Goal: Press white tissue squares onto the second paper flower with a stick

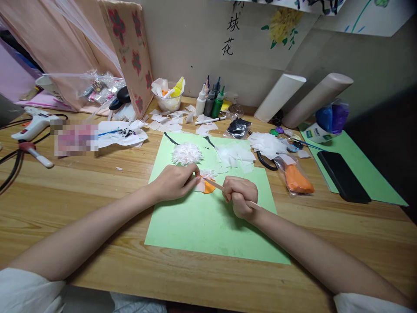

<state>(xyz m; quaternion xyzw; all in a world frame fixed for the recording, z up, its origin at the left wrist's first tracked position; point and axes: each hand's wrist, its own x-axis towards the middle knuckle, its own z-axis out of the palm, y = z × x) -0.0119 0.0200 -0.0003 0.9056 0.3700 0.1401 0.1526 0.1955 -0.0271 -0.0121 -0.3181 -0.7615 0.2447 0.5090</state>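
My right hand [241,196] is closed in a fist around a flat wooden stick [213,183], whose far tip meets a small orange disc [209,187] lying on green paper [208,230]. Thumb and fingers of my left hand [176,181] are pinched together at the disc's left edge; what is between them is too small to make out. Whitish paper pieces [199,187] cover part of the disc, and a ruffled white strip sits along its far edge. Beyond my left hand is a fluffy white paper pompom flower [186,154] with a dark stem.
Loose white paper squares [234,154] lie on the far part of the green paper. Around it are a bagged orange clay lump [297,178], a black phone [343,176], paint bottles [210,102], a bowl [168,102] and a glue gun [34,124] with cables.
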